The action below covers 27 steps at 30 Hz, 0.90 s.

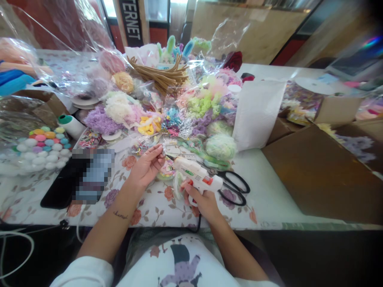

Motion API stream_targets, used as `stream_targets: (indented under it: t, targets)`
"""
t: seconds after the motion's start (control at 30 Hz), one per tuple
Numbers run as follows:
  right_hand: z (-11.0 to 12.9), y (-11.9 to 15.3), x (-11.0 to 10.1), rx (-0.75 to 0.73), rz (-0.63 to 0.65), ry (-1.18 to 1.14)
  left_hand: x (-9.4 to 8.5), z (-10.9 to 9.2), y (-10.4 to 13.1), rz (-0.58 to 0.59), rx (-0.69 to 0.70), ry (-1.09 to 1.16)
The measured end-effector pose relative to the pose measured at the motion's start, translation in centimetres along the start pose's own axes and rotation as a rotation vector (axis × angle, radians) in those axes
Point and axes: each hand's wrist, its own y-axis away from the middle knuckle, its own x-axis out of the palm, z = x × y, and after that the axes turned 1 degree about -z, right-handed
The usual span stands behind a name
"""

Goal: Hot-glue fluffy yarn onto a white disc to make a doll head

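Observation:
My right hand is wrapped round the handle of a white glue gun with orange-red parts. The gun's dark nozzle points left, close to the fingertips of my left hand. Those fingers are pinched together on something small and shiny that I cannot make out. Below the gun, a pastel round piece and pale yarn strands lie on the floral cloth. Black-handled scissors rest just right of the gun, partly hidden behind it.
Yarn balls, brown stems and bagged pompoms crowd the table. Two phones lie at left, one a black phone. A white pouch stands beside a large cardboard box at right. The gun's cord hangs over the front edge.

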Motion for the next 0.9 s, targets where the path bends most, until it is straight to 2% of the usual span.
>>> stream_targets:
  t: [0.33,0.43,0.5,0.6,0.7,0.77,0.8,0.9]
  targets:
    - [-0.6,-0.1,-0.2,-0.080,0.060,-0.111,0.0,-0.6,-0.4,-0.047,0.045,-0.006]
    - [-0.8,0.1,-1.1,-0.112,0.140,-0.166,-0.1,-1.0,-0.5,-0.066,0.048,0.007]
    - [-0.7,0.7,-2.4,-0.153,0.095,-0.213,-0.2,-1.1,-0.5,-0.091,0.046,0.009]
    - [-0.3,1.9,-6.1,-0.244,-0.191,-0.188,-0.2,-1.2,-0.5,-0.097,0.058,0.004]
    - [0.1,3.0,-11.3,-0.262,-0.537,-0.030,0.0,-1.1,-0.3,-0.082,0.064,0.005]
    - [0.1,3.2,-14.9,-0.201,-0.790,0.191,0.0,-1.1,-0.1,-0.073,0.061,0.005]
    - [0.1,3.1,-16.5,-0.124,-0.903,0.342,0.0,-1.1,-0.1,-0.067,0.059,0.005]
    - [-0.2,2.3,-19.9,0.083,-1.076,0.720,-0.2,-1.2,-0.3,-0.066,0.069,0.002]
